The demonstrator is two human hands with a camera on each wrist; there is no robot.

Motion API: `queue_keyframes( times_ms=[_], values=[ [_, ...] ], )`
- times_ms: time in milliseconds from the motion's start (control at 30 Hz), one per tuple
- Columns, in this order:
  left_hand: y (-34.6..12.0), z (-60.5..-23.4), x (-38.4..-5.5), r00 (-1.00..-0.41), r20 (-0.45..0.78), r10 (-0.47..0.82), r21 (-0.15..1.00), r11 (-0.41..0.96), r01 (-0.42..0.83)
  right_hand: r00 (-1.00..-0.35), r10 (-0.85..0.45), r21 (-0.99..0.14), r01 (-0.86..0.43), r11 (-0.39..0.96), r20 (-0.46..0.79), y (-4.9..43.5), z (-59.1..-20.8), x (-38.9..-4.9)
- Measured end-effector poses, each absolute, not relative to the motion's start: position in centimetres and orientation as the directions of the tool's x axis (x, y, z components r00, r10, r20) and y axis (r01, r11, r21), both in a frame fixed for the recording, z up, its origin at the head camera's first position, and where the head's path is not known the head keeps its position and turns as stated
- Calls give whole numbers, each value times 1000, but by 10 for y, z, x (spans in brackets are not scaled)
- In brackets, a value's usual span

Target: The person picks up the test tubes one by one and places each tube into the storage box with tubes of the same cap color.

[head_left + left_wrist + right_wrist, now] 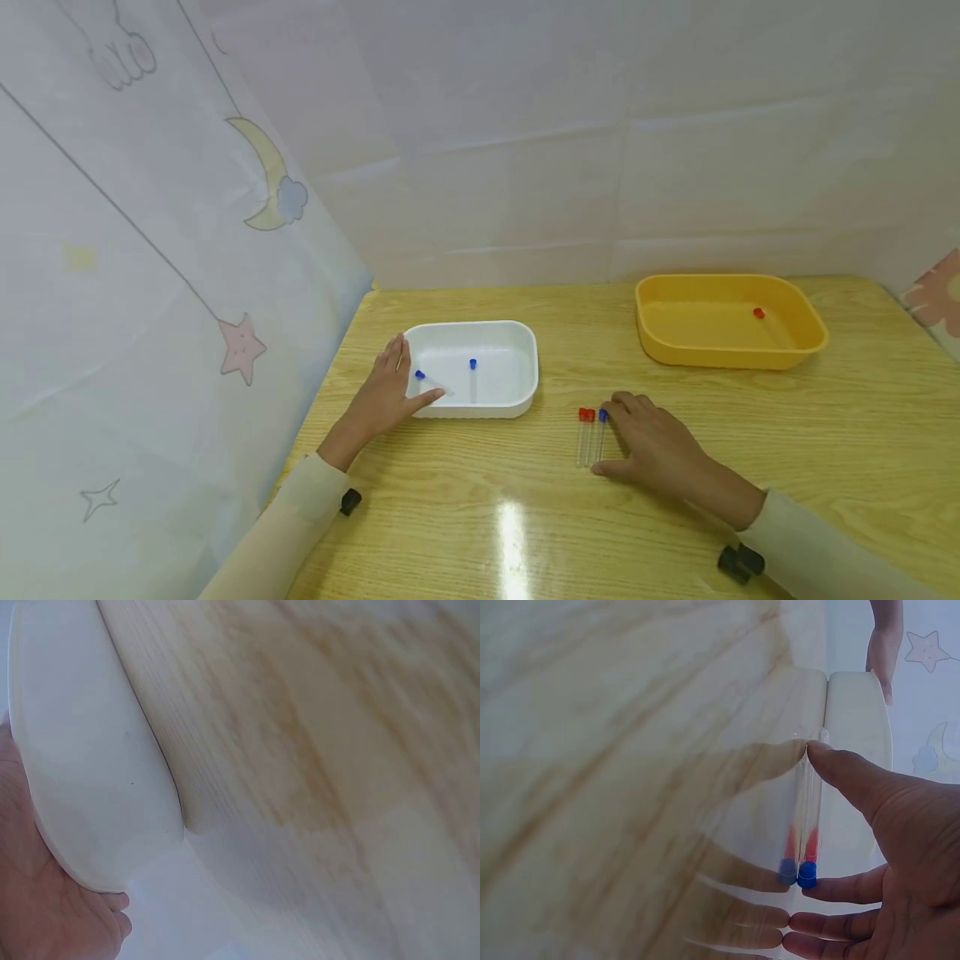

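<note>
My left hand (381, 402) rests at the left end of a white tray (529, 379), fingers extended along its side and thumb over the near rim. Inside that tray lie two clear tubes with blue caps, one of them a tube (473, 383) near the middle. On the table, my right hand (660, 446) pinches a blue-capped test tube (808, 874) lengthwise, thumb at the bottom end and index finger at the cap. Just left of it lie two red-capped test tubes (582, 433), side by side and partly hidden behind it in the right wrist view.
A yellow tray (720, 358) stands at the back right of the wooden table (450, 500), with a red-capped tube (759, 313) inside. Behind the table hangs a pale sheet (510, 183), and a patterned one (150, 333) covers the left side.
</note>
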State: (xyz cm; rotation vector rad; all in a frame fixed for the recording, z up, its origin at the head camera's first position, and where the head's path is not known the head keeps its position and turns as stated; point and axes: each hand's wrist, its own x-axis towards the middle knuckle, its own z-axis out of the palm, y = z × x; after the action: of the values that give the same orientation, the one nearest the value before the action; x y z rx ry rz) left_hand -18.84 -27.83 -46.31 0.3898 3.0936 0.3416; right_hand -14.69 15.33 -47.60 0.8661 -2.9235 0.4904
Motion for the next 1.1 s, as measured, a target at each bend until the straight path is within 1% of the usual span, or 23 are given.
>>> queue_keyframes(
  times_ms=[367,767,900,1100],
  values=[
    [-279,-464,-188,-969,32,244,214,946,245,-834,-531,-272,-552,789,151,154,-476,-150],
    [-279,-464,-188,-968,41,249,214,944,252,-834,-528,-315,-551,773,161,156,-478,-151],
    [-278,-464,-187,-969,37,245,225,942,247,-846,-515,-345,-529,775,138,157,-476,-151],
    [-277,-462,-189,-970,28,241,206,948,242,-863,-495,-391,-491,778,97,158,-474,-152]
  ],
)
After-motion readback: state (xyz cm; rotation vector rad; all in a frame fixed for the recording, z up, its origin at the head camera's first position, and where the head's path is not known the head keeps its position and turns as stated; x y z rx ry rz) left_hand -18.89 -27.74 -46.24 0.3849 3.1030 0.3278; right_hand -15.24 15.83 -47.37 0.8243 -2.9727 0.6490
